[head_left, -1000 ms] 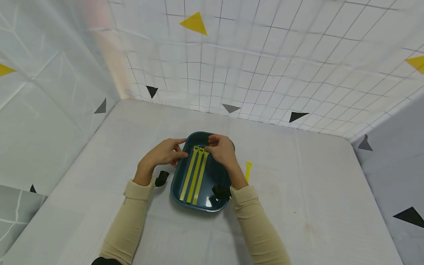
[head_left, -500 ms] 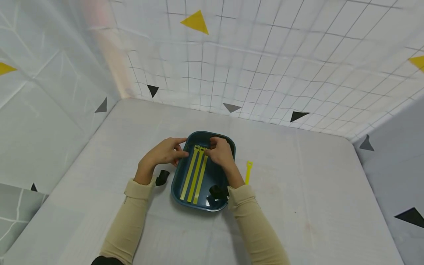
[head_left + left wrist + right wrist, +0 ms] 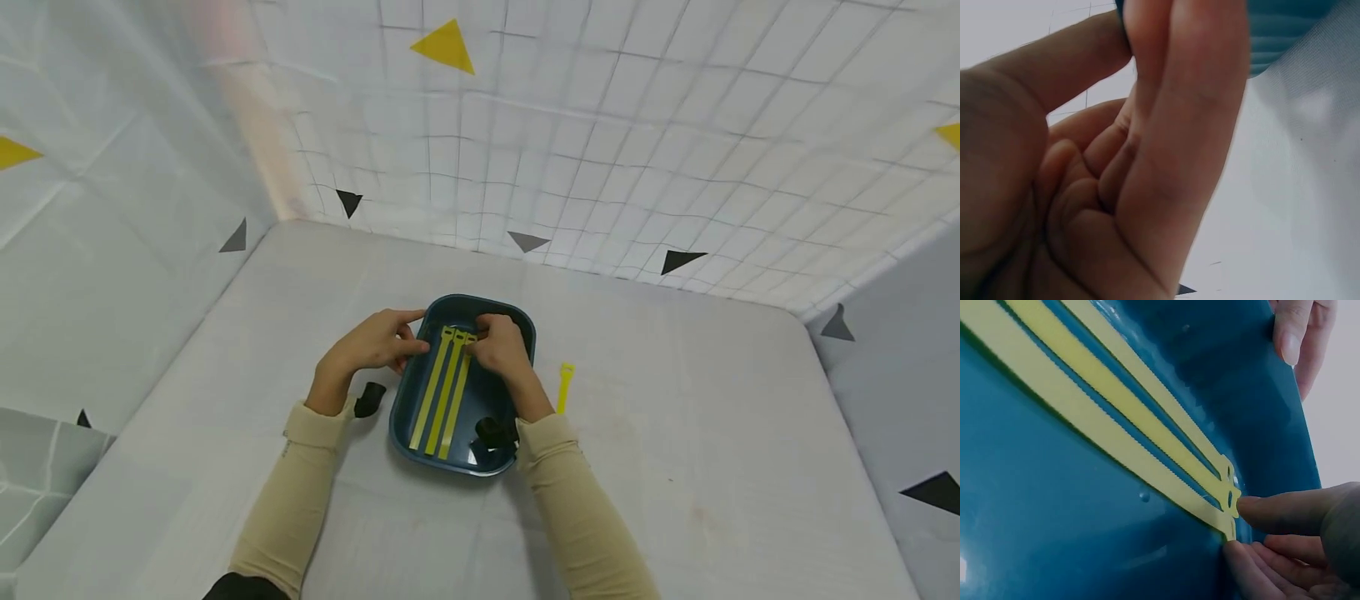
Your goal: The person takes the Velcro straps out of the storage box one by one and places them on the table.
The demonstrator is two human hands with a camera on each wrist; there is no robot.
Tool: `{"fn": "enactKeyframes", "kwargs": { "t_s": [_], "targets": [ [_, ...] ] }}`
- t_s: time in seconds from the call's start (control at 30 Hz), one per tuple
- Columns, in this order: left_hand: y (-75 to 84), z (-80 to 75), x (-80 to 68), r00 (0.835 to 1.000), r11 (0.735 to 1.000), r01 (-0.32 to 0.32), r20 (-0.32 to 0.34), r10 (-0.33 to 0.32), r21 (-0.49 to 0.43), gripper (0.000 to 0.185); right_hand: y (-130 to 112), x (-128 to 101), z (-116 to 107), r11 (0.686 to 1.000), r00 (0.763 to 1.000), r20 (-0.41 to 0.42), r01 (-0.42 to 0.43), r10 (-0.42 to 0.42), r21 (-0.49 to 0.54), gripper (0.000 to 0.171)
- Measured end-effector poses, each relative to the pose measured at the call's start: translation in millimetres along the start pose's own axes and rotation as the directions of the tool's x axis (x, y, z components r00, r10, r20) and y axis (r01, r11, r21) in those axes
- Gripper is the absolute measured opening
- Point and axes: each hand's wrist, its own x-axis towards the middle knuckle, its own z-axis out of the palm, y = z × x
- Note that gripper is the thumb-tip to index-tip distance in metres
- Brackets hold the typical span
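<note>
White table [image 3: 720, 408] bears a part-hidden strap [image 3: 565, 389]; hands [image 3: 378, 340] [image 3: 501, 346] pinch tray [image 3: 486, 392] (left) and yellow strap [image 3: 1100, 428] (right).

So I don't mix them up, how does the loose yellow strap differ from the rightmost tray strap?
The loose strap lies on the table; the rightmost strap lies in the tray. The right hand is at the rightmost strap's head; the loose strap's head is untouched. The loose strap's near end is hidden by the right sleeve; the rightmost strap's shows. Both are narrow, heads at the far end.
</note>
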Motion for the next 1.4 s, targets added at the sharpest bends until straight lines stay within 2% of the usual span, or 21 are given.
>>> {"fn": "enactKeyframes", "kwargs": {
  "t_s": [0.17, 0.33, 0.4, 0.5, 0.7, 1.0, 1.4],
  "targets": [
    [0.4, -0.7, -0.1, 1.0, 1.0, 0.004, -0.001, -0.004, -0.006, 0.067, 3.5, 2.9, 2.2, 0.999, 1.0, 0.009, 0.029, -0.028, -0.04, 0.049],
    [-0.9, 0.1, -0.4, 1.0, 1.0, 0.005, -0.006, -0.005, 0.0, 0.067, 6.0, 5.8, 5.2, 0.993, 0.998, 0.011, 0.065, -0.064, -0.102, 0.017],
    [-0.1, 0.4, 0.0, 1.0, 1.0, 0.0, -0.011, 0.0, 0.001, 0.067, 6.0, 6.8, 5.4, 0.989, 0.998, 0.004, 0.068, -0.068, -0.128, 0.013],
    [1.3, 1.1, 1.9, 1.0, 1.0, -0.006, -0.009, 0.006, -0.003, 0.067, 5.7, 7.5, 4.5, 0.988, 0.999, 0.005, 0.045, -0.045, -0.148, 0.016],
    [2.7, 0.9, 1.8, 1.0, 1.0, 0.004, -0.008, -0.004, -0.005, 0.067, 5.5, 8.7, 6.9, 0.984, 0.999, 0.05, 0.015, -0.007, -0.177, 0.049],
    [0.6, 1.3, -0.1, 1.0, 1.0, -0.007, -0.006, 0.007, -0.004, 0.068, 2.4, 7.6, 9.4, 0.974, 0.998, 0.067, 0.032, -0.017, -0.224, 0.05],
    [0.2, 1.9, 0.6, 1.0, 1.0, -0.015, -0.005, 0.015, -0.009, 0.068, 2.5, 6.1, 10.9, 0.971, 0.998, 0.061, 0.036, -0.023, -0.238, 0.037]
  ]
}}
